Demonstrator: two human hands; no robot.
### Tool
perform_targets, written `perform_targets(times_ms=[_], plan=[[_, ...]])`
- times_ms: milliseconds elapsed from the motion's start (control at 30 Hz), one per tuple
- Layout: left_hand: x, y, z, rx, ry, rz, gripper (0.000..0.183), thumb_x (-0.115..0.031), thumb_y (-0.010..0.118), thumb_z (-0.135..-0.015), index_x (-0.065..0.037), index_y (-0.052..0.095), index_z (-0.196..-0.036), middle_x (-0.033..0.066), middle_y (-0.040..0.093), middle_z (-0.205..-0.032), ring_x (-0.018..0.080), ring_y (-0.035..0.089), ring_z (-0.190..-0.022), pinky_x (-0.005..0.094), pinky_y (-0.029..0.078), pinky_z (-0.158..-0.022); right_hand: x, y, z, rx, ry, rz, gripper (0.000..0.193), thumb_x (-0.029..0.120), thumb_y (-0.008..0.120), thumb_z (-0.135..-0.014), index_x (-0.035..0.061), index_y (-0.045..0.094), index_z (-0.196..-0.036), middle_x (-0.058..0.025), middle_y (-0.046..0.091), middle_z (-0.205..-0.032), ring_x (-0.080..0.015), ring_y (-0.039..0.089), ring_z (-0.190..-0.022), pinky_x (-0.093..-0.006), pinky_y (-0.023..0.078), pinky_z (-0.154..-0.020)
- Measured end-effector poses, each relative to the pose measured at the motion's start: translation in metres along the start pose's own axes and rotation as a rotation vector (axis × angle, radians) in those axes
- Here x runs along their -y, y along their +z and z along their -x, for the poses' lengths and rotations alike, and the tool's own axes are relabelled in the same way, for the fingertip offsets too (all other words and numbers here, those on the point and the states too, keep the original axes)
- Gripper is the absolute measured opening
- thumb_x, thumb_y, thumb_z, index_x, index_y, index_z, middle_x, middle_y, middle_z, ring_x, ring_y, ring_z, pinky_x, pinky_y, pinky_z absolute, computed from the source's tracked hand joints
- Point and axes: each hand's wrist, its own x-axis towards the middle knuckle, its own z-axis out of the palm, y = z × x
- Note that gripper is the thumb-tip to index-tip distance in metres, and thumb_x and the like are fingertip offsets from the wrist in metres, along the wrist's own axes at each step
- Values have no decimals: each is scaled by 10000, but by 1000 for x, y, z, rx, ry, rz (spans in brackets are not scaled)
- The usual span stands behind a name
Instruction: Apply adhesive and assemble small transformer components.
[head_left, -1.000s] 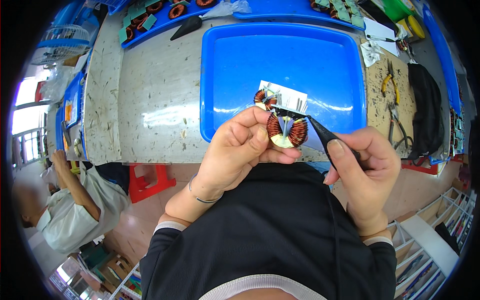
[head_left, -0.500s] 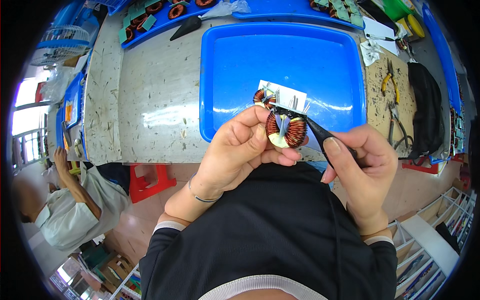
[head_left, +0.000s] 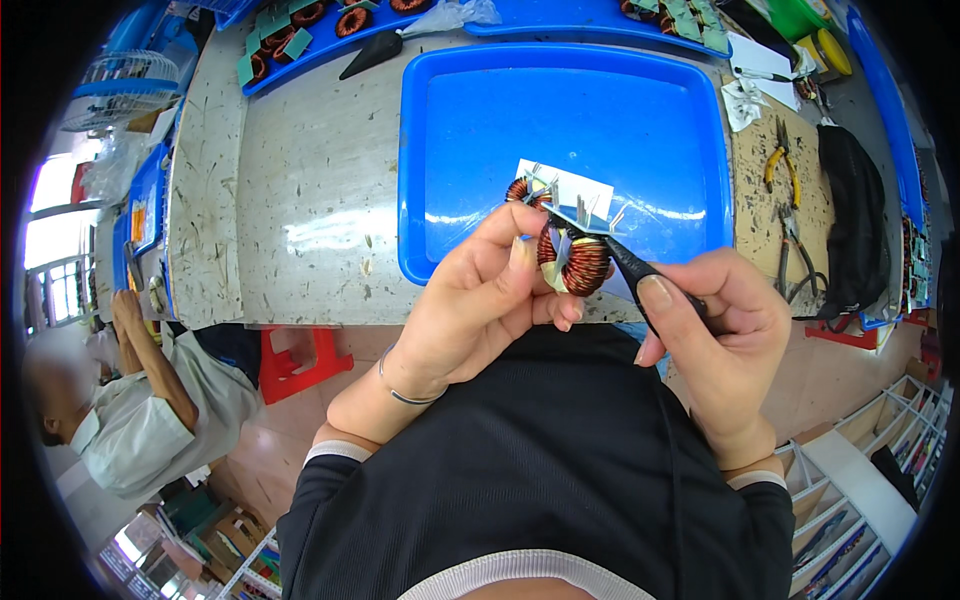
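Observation:
My left hand (head_left: 470,295) pinches a copper-wound toroidal coil (head_left: 585,267) above the front of a blue tray (head_left: 415,150). A thin pale plate (head_left: 577,214) with several metal pins sits along the coil's far side. Yellowish and bluish pieces show in the coil's middle. Closed round a black tapered cone-shaped tool (head_left: 634,272), my right hand (head_left: 730,325) holds its narrow tip at the right end of the plate, by the coil. Whether the tip touches is too small to tell. Beyond them another coil (head_left: 520,190) and a white card (head_left: 588,187) are in the tray.
More coils with green plates (head_left: 285,40) lie in blue trays at the back. A second black cone (head_left: 372,55) rests near the back left. Yellow-handled pliers (head_left: 778,160) and a dark-handled hand tool (head_left: 795,255) lie right. Another person (head_left: 160,400) sits at left.
The coil has turned in my left fingers and now shows more of its wound side. My right hand and the black tool have shifted slightly left. The other person's arms have moved.

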Motion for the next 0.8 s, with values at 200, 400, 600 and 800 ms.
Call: perform_targets(times_ms=[200,400,600,800], plan=[[3,-2,-1,20,32,-212,481,-255,663,-750,-45,407,-1098,91,555,-906,103,513,-652,204,423,-577,0,-1,0,7,4,21,79,-29,585,-773,-55,555,-841,-61,568,-696,-66,537,-519,-167,416,-443],[3,-5,-1,31,47,-226,448,-238,660,-753,-59,412,-1080,104,564,-913,110,538,-644,202,449,-568,1,-1,2,-4,24,25,79,-27,588,-772,-56,553,-836,-65,571,-693,-68,535,-520,-169,418,-444],[2,-5,1,-2,90,-246,386,-137,654,-756,-78,390,-1032,103,574,-875,139,578,-640,226,477,-551,4,1,4,-12,49,23,82,-31,594,-765,-57,551,-831,-72,576,-700,-69,534,-520,-172,425,-445],[-1,-5,2,7,110,-219,307,41,590,-759,-58,381,-960,121,566,-836,182,603,-696,265,507,-582,3,2,3,-4,44,25,78,-30,593,-767,-56,552,-827,-69,573,-694,-68,534,-522,-173,428,-446]])
